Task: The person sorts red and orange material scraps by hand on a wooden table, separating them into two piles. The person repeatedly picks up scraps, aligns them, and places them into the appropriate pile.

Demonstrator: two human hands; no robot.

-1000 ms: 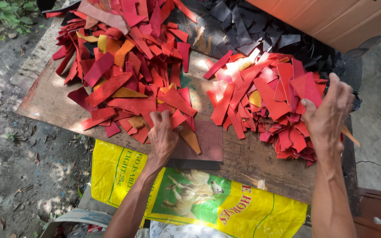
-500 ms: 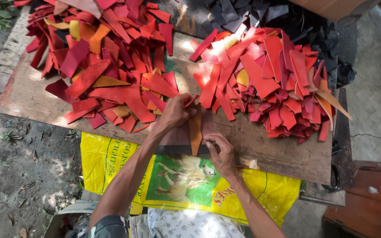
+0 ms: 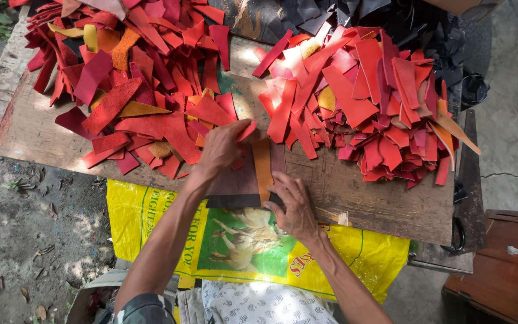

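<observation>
At the counter's (image 3: 355, 201) near edge, an orange strip (image 3: 262, 168) lies on a dark brown sheet (image 3: 238, 186). The left hand (image 3: 222, 150) presses flat, fingers spread, on the sheet; the right hand (image 3: 295, 204), open, steadies the strip's near end. Red scrap piles (image 3: 367, 90) crowd both far sides, leaving bare wood only toward the near right corner.

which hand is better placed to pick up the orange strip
Right, probably: the right hand rests its fingers on the orange strip's near end, while the left hand presses the dark block beside it.
</observation>
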